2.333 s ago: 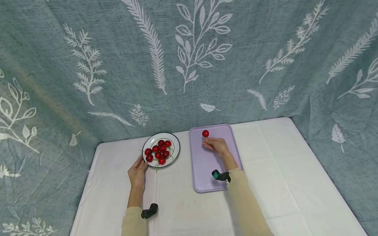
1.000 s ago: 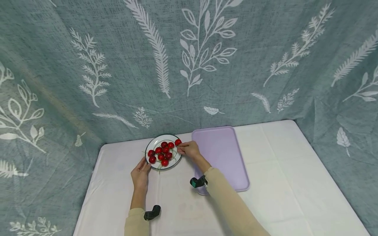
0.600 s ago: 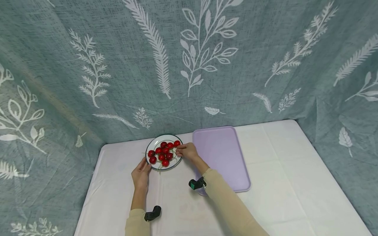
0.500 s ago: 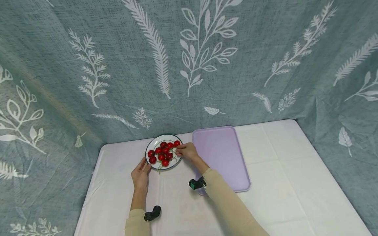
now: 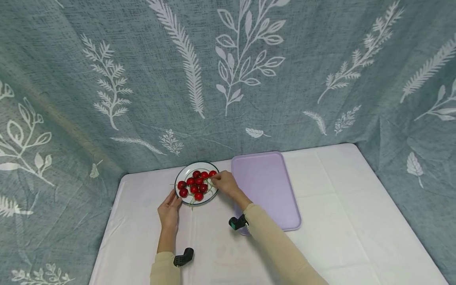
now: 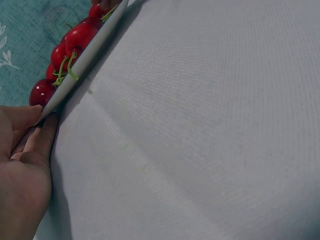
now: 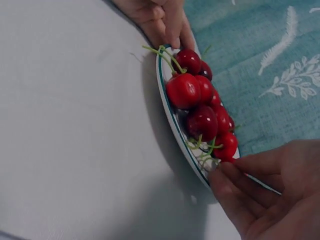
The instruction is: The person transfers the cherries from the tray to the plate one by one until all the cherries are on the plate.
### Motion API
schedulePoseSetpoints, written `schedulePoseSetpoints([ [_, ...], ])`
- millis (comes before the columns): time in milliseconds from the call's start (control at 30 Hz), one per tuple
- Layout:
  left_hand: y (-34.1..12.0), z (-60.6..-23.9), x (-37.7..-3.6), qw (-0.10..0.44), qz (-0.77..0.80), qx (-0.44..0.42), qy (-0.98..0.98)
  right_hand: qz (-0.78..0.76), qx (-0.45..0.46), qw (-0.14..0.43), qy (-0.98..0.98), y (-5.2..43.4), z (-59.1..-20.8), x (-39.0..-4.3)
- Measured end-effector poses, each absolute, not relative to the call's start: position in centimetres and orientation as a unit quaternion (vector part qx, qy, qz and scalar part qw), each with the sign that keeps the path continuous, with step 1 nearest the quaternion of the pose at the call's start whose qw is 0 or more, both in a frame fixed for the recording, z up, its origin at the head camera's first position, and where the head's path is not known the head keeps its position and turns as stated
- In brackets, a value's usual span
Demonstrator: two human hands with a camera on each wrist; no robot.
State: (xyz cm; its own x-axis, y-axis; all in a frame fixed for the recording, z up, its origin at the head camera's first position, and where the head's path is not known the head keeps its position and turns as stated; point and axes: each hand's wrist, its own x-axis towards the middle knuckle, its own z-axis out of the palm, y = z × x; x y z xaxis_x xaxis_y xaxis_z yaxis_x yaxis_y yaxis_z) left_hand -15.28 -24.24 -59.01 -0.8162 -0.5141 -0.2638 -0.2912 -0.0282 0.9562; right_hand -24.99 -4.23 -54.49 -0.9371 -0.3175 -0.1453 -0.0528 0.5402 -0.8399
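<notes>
White table; left hand steadies plate, fingers straight. Right hand pinches at a cherry; grip unconfirmed. Next, probably: lift cleanly toward tray.

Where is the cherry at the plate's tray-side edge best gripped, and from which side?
Probably pinch that cherry from the tray side, where the right hand already is; other cherries crowd its far side. Its stem is hard to make out.

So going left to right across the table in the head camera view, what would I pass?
Left hand → plate of cherries → right hand → lilac tray.
</notes>
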Motion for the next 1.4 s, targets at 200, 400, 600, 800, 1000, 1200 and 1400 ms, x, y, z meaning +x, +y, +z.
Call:
schedulePoseSetpoints([
  [200,-24.4,-59.1,-15.4,0.092,-0.655,0.289,-0.692,-0.486,-0.104,0.133,0.857,-3.6,-54.5,-25.2],
  [400,-24.5,-59.3,-15.5,0.088,-0.655,0.289,-0.693,-0.572,-0.087,0.13,0.805,-2.1,-55.0,-25.0],
  [600,-24.6,-59.3,-15.6,0.085,-0.649,0.294,-0.697,-0.6,-0.103,0.111,0.786,-0.9,-55.3,-24.7],
  [800,-24.3,-59.2,-15.4,0.084,-0.651,0.297,-0.693,-0.585,-0.118,0.088,0.798,0.9,-54.7,-24.5],
  [1000,-23.9,-58.9,-15.6,0.092,-0.657,0.299,-0.686,-0.547,-0.124,0.055,0.826,3.2,-54.4,-24.2],
  [1200,-23.7,-58.6,-15.7,0.095,-0.66,0.302,-0.681,-0.54,-0.134,0.005,0.831,5.2,-53.5,-23.7],
  [1400,-23.6,-58.6,-15.4,0.093,-0.657,0.308,-0.682,-0.547,-0.121,-0.018,0.828,7.2,-53.5,-23.5],
])
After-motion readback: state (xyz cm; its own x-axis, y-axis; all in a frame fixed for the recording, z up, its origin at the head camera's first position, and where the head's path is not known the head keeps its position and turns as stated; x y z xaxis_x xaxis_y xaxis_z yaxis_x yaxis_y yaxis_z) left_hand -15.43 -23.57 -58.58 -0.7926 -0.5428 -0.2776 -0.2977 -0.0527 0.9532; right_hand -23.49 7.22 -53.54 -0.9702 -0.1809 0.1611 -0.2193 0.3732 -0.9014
